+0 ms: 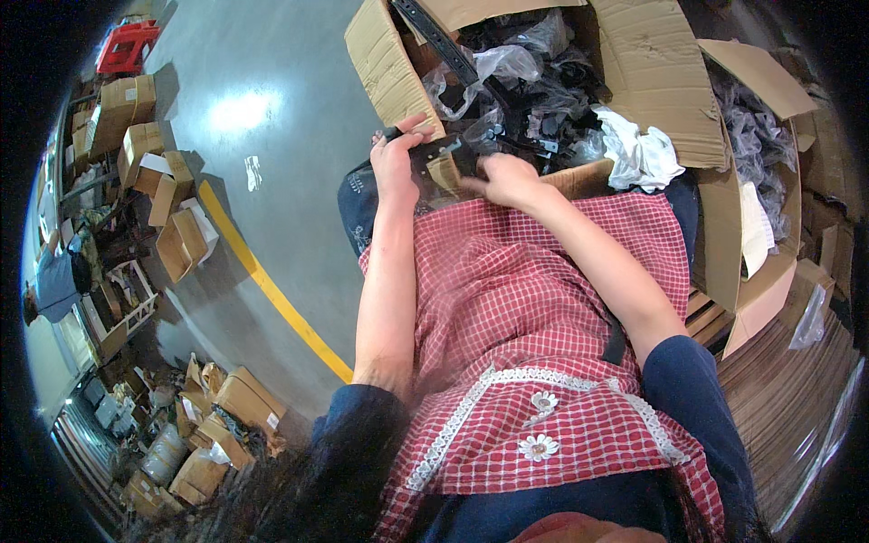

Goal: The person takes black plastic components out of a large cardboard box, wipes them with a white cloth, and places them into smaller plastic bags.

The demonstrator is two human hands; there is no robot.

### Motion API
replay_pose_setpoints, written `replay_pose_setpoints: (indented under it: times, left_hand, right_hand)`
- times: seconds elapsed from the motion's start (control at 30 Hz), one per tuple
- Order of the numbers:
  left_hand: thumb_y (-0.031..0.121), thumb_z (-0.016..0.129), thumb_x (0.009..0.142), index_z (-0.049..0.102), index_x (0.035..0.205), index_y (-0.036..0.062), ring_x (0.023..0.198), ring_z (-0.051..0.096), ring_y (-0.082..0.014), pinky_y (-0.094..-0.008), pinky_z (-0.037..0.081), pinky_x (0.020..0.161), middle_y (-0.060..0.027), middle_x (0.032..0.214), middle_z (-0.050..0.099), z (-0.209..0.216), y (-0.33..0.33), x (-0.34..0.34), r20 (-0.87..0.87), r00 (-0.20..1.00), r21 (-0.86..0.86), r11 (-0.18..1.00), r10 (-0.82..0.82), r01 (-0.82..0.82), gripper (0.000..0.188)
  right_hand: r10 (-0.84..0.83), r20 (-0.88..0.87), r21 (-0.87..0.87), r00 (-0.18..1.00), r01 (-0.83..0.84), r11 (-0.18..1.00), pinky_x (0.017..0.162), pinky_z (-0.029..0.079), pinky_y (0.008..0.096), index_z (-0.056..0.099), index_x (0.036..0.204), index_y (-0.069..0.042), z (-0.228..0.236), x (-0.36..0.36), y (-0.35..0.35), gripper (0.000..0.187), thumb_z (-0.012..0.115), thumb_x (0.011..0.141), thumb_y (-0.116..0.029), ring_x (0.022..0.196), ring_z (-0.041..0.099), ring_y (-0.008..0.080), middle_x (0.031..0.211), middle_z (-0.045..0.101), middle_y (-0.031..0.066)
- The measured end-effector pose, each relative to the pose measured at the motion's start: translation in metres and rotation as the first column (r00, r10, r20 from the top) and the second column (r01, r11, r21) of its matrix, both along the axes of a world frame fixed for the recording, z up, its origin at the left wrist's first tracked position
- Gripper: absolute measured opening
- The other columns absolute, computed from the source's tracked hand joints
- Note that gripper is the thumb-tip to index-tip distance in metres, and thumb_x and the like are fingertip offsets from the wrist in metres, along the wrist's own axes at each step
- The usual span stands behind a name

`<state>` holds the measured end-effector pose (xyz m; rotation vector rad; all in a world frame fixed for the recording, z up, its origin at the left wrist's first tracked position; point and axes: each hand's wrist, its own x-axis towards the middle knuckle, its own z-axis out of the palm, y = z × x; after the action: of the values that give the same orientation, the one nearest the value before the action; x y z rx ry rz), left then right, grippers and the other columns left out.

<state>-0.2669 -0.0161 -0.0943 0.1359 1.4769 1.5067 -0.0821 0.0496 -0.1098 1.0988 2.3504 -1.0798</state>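
Note:
Over my lap, at the near edge of an open cardboard box [665, 77], my left hand [396, 167] grips a black part [425, 165] with small bright metal spots. Its full shape is hidden and its kind does not show. Just to its right is my right hand [511, 181], bent toward the part, its fingers blurred; I cannot tell whether they touch it. Inside the box lie black parts and crumpled see-through plastic bags [543, 41]. A long black slotted rail [439, 41] slants across the box's left side. White crumpled cloth [638, 149] hangs over the near right edge.
A second open carton [760, 136] with plastic-wrapped contents stands at the right, beside stacked flat cardboard [797, 398]. Grey floor with a yellow line [262, 276] lies to the left. Beyond it are loose cartons [181, 240], a heap of boxes [213, 434] and a red object [127, 47].

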Motion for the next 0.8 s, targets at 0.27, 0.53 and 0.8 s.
replay_pose_setpoints:
  times: [0.27,0.53,0.8]
  left_hand:
    - [-0.002,0.054,0.083,0.070,0.109,-0.0053,0.069,0.058,-0.0160,-0.0278,0.048,0.065,-0.0101,0.088,0.069,0.002,0.004,0.006,-0.059,0.995,-0.100,0.992,-0.077,0.071,0.031]
    - [0.036,0.046,0.106,0.056,0.123,-0.0058,0.072,0.063,-0.0186,-0.0324,0.055,0.070,-0.0183,0.096,0.069,-0.001,0.007,0.016,0.372,0.895,-0.009,0.964,-0.244,0.266,0.046]
    - [0.075,0.045,0.089,0.059,0.123,-0.0037,0.084,0.069,-0.0219,-0.0338,0.057,0.080,-0.0168,0.102,0.071,0.043,0.014,0.040,0.681,0.585,0.221,0.885,-0.441,0.410,0.087]
  right_hand:
    - [-0.047,-0.339,-0.013,0.940,0.046,0.999,0.081,0.052,0.0426,0.072,0.100,-0.003,-0.011,0.043,0.021,0.033,0.071,0.076,-0.027,0.091,0.067,0.0326,0.094,0.069,0.0188]
    - [-0.626,-0.432,-0.569,0.649,0.343,0.748,0.085,0.046,0.0262,0.070,0.104,0.001,0.084,0.088,0.047,0.021,0.070,0.090,-0.014,0.094,0.059,0.0126,0.100,0.066,0.0014]
    - [0.019,-0.760,0.143,0.650,0.138,0.980,0.084,0.050,0.0347,0.073,0.100,-0.003,0.129,0.065,0.021,0.026,0.071,0.076,0.006,0.096,0.062,0.0253,0.097,0.064,0.0083]
